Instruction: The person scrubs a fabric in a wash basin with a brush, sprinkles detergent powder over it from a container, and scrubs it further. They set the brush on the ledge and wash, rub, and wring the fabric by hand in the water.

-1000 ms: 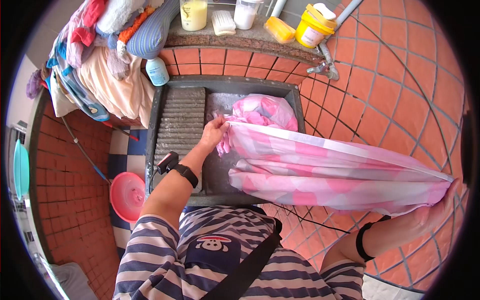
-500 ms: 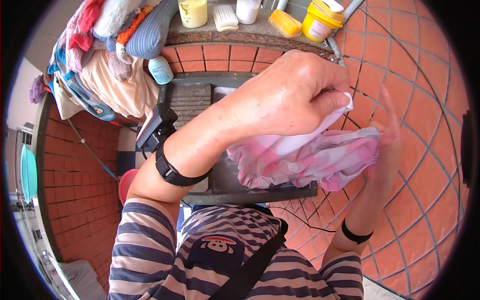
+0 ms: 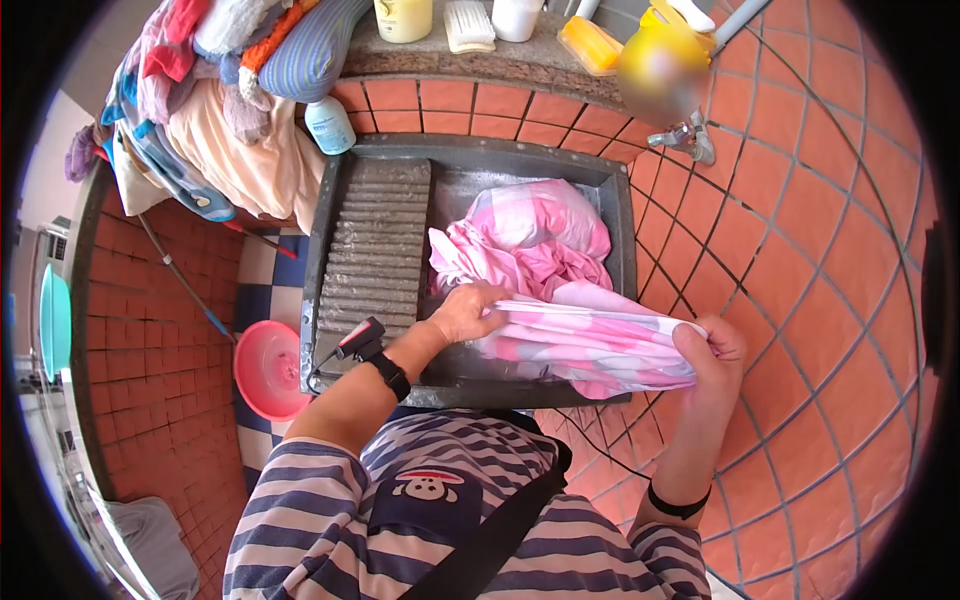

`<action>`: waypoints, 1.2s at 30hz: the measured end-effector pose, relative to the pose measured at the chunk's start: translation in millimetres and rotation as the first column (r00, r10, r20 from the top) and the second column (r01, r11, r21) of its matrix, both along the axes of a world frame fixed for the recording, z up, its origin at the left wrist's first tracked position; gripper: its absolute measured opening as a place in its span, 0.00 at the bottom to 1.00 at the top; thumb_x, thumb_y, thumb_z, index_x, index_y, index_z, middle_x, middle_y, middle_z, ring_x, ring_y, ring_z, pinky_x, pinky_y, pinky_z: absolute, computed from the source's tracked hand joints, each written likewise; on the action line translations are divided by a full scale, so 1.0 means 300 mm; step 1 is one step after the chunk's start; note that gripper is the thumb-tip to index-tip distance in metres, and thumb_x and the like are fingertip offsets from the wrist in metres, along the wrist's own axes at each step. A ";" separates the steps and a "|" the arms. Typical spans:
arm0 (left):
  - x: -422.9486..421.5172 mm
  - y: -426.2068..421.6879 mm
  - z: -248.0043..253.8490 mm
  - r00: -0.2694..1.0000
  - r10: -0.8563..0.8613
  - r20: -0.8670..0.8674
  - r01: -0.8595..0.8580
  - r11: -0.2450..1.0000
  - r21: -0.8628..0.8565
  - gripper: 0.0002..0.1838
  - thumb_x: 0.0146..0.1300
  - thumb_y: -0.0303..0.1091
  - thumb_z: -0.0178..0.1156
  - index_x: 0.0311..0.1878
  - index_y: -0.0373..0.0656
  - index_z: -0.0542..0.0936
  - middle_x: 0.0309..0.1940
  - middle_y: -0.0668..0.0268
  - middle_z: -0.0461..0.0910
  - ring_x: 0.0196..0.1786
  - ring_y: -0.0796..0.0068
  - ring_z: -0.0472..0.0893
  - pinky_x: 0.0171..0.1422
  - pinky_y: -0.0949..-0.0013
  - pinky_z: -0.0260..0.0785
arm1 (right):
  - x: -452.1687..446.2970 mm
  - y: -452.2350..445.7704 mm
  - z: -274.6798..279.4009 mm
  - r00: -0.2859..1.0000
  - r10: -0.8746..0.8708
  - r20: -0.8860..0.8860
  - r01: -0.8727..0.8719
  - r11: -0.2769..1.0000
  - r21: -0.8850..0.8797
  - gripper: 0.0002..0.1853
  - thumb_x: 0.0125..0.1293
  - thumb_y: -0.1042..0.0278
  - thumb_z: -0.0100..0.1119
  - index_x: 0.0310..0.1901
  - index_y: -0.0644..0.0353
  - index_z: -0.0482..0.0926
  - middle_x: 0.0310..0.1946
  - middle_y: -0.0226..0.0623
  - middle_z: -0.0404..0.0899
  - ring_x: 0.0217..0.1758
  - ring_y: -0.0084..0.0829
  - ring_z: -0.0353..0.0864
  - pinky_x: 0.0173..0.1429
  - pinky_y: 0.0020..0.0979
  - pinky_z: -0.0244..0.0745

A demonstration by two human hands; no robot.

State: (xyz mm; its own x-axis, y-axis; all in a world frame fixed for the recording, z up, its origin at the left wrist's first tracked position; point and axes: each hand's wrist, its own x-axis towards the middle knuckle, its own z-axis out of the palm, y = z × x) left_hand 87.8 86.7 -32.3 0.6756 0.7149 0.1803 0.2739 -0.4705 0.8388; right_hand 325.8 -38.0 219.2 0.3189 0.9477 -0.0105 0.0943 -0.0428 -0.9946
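A pink-and-white checked cloth [image 3: 600,345] is stretched sideways between my two hands over the front of a dark wash sink [image 3: 318,250]. My left hand [image 3: 470,312] is closed on its left end. At the sink's right edge, my right hand [image 3: 712,350] grips the other end, fingers wrapped round the bunched fabric. More pink fabric [image 3: 540,225] lies heaped in the basin behind the stretched part; whether it is all one piece I cannot tell. Left of the basin is the ribbed washboard [image 3: 380,240], wet and with nothing on it.
A light-blue bottle [image 3: 329,126] stands at the sink's back left corner, near piled laundry [image 3: 220,130]. A brush [image 3: 468,26], a yellow soap box [image 3: 590,45] and tubs line the ledge. A tap [image 3: 685,138] sticks out at back right. A pink basin [image 3: 268,370] sits lower left.
My left hand has come down and left from high over the sink. The cloth is now drawn out between both hands, and my right hand has moved lower and closed on it.
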 end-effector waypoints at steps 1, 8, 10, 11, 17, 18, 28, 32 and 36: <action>-0.003 -0.003 -0.055 0.991 0.107 0.082 -0.121 0.975 0.187 0.13 0.49 0.37 0.67 0.35 0.39 0.81 0.28 0.58 0.80 0.31 0.61 0.80 0.39 0.65 0.72 | 0.012 -0.025 0.027 0.998 -0.059 -0.002 0.059 0.997 0.052 0.07 0.56 0.77 0.64 0.23 0.63 0.76 0.20 0.23 0.72 0.24 0.12 0.66 0.29 0.19 0.58; 0.046 0.077 -0.088 0.925 0.338 -0.175 -0.292 0.925 0.242 0.15 0.39 0.36 0.66 0.35 0.44 0.80 0.29 0.58 0.80 0.40 0.56 0.80 0.47 0.56 0.73 | 0.021 -0.132 0.241 0.931 -0.316 -0.183 0.365 0.815 0.450 0.09 0.55 0.69 0.63 0.31 0.66 0.77 0.22 0.34 0.75 0.26 0.22 0.72 0.32 0.22 0.63; 0.074 0.115 0.001 0.871 0.479 -0.111 -0.445 0.864 0.238 0.09 0.42 0.30 0.62 0.32 0.45 0.80 0.29 0.59 0.80 0.41 0.54 0.80 0.47 0.55 0.72 | -0.016 -0.146 0.305 0.842 -0.522 -0.138 0.521 0.719 0.461 0.10 0.57 0.67 0.61 0.34 0.67 0.77 0.28 0.38 0.77 0.31 0.25 0.74 0.35 0.24 0.66; 0.069 0.153 0.090 0.879 0.467 -0.099 -0.461 0.884 0.077 0.11 0.45 0.27 0.59 0.35 0.46 0.81 0.31 0.59 0.82 0.40 0.56 0.81 0.46 0.58 0.73 | -0.030 -0.155 0.329 0.707 -0.701 -0.092 0.652 0.596 0.469 0.12 0.59 0.66 0.58 0.37 0.67 0.78 0.33 0.43 0.79 0.36 0.29 0.77 0.38 0.26 0.70; -0.073 0.416 0.701 0.784 0.546 0.295 -0.511 0.838 -0.191 0.09 0.54 0.25 0.63 0.39 0.38 0.85 0.28 0.64 0.84 0.32 0.80 0.82 0.38 0.74 0.74 | 0.243 -0.137 0.533 0.587 -0.663 -0.465 0.798 0.376 0.472 0.18 0.63 0.60 0.57 0.44 0.69 0.80 0.45 0.45 0.78 0.51 0.35 0.77 0.52 0.35 0.75; -0.091 0.408 0.826 0.772 0.562 0.296 -0.527 0.827 -0.197 0.09 0.55 0.23 0.63 0.41 0.36 0.84 0.30 0.66 0.84 0.32 0.81 0.81 0.38 0.75 0.74 | 0.240 -0.126 0.554 0.593 -0.654 -0.470 0.795 0.382 0.471 0.18 0.63 0.60 0.57 0.44 0.69 0.80 0.45 0.45 0.78 0.51 0.35 0.77 0.52 0.35 0.75; -0.135 0.249 1.135 0.885 0.258 0.388 -0.334 0.932 0.142 0.29 0.55 0.30 0.66 0.62 0.41 0.74 0.42 0.60 0.82 0.36 0.77 0.81 0.43 0.71 0.74 | 0.233 0.154 0.483 0.834 -0.227 -0.503 0.517 0.640 0.568 0.08 0.59 0.69 0.62 0.35 0.65 0.79 0.34 0.41 0.81 0.39 0.33 0.81 0.44 0.33 0.79; 0.002 0.061 0.806 0.951 -0.029 0.307 0.052 0.996 -0.067 0.57 0.44 0.33 0.74 0.75 0.48 0.49 0.64 0.53 0.67 0.39 0.75 0.81 0.46 0.71 0.73 | -0.145 0.331 0.215 0.967 0.150 -0.207 -0.036 0.881 0.472 0.10 0.60 0.70 0.63 0.22 0.59 0.78 0.19 0.24 0.75 0.21 0.16 0.71 0.26 0.20 0.61; 0.039 -0.043 0.322 0.929 0.142 0.341 -0.019 0.941 -0.339 0.40 0.58 0.36 0.63 0.69 0.37 0.55 0.63 0.55 0.65 0.66 0.62 0.66 0.68 0.63 0.60 | -0.400 0.329 -0.080 0.823 0.343 0.453 -0.484 0.840 0.244 0.17 0.54 0.56 0.66 0.27 0.65 0.78 0.16 0.41 0.76 0.23 0.45 0.78 0.34 0.39 0.74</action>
State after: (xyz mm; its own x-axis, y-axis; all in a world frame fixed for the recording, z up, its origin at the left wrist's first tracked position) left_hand 99.4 73.6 64.2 0.5478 0.8237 0.1462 -0.0456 -0.1451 0.9884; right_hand 205.8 60.7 195.3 -0.1936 0.9101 0.3664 0.3934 0.4141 -0.8208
